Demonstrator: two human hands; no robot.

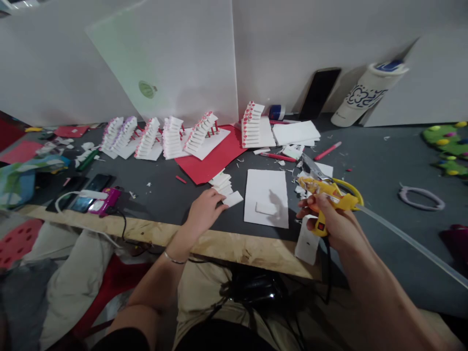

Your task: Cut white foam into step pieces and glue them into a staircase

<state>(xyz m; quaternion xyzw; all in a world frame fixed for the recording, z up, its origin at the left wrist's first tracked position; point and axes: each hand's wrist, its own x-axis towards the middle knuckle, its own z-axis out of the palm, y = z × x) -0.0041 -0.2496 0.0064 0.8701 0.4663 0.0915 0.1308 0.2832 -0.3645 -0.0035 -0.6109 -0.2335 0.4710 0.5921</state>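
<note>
My left hand (205,210) pinches the edge of a small white rectangular strip (233,199) on the dark tabletop. Just behind it lies a loose pile of similar white strips (221,181). My right hand (329,217) is wrapped round a yellow hot glue gun (323,187), and a long clear glue stick (409,234) trails out of its back end. Between my hands lies a white board (266,187), with one small strip (266,208) on its lower part and the hand's shadow over it. Scissors with yellow handles (310,165) lie partly hidden behind the glue gun.
Several small stair models with red or purple posts (173,136) stand along the back. Red paper (208,165), red pens (328,150), white boards (296,131), a tumbler (365,95) and a phone (320,92) are around. Another person's legs (80,273) show at left.
</note>
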